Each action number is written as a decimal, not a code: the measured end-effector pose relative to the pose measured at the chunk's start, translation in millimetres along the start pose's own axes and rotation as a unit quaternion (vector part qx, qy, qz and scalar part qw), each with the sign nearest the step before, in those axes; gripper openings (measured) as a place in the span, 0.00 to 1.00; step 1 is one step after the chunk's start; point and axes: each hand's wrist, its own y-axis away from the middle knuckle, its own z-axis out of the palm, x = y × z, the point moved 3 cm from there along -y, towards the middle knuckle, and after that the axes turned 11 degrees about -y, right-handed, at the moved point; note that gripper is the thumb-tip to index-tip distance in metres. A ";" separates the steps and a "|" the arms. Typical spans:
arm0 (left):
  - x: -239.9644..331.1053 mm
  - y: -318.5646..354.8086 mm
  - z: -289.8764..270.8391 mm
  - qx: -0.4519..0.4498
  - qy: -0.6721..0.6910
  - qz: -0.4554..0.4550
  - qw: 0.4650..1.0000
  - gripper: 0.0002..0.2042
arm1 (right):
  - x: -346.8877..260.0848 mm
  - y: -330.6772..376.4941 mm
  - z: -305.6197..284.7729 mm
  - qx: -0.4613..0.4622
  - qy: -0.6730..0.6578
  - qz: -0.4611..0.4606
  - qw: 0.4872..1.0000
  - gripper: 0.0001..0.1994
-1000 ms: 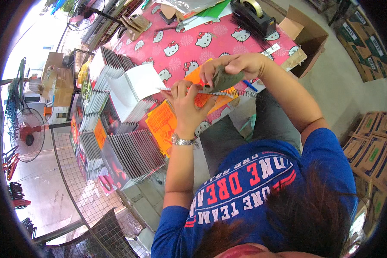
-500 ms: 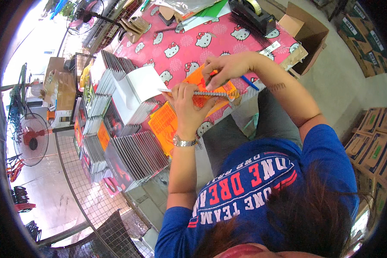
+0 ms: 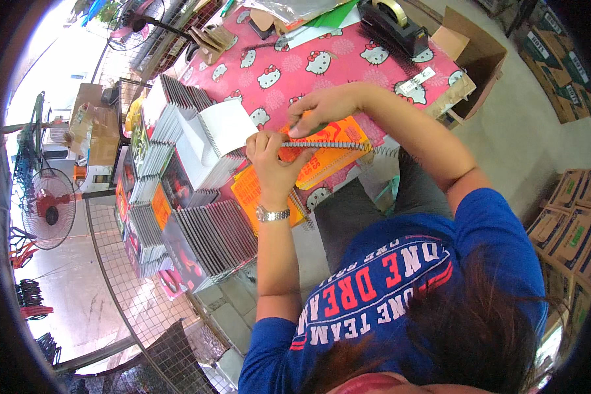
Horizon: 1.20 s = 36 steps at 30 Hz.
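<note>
My left hand (image 3: 272, 161) is closed on the left end of an orange-covered notebook (image 3: 348, 131), near its bound edge, with the thumb spread along the cover. A dark spiral coil (image 3: 328, 145) runs along that edge, and its loose turns stick out past the right end. My right hand (image 3: 318, 111) is bent over the far side, fingers closed near the coil's left end beside my left fingers. Whatever they pinch is hidden. Under my left wrist lies another orange notebook (image 3: 248, 192) with a coil along its edge.
Stacks of spiral notebooks (image 3: 213, 240) stand at the left, one with a white page (image 3: 228, 125) folded open. The pink patterned table (image 3: 295, 62) carries a tape dispenser (image 3: 400, 29) at the back. Cardboard boxes (image 3: 571, 217) are piled at right; a fan (image 3: 49, 209) stands at left.
My right hand has moved left along the coil, up to my left hand. The coil's loose end now shows farther right. A blue stick-like thing by my right wrist is out of sight.
</note>
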 end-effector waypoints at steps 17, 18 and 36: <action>5.6 -5.9 -3.6 -0.007 0.022 -0.016 1.000 0.23 | 7.3 -15.7 -8.7 0.002 -0.095 -0.034 0.995 0.20; 4.2 -5.1 -5.4 0.006 0.044 -0.034 0.998 0.23 | 19.0 -17.6 -19.7 0.019 0.110 0.101 0.989 0.21; -43.6 -0.3 0.8 -0.010 0.030 -0.082 0.996 0.17 | 18.0 -45.3 -18.9 -0.058 -0.139 -0.077 0.986 0.25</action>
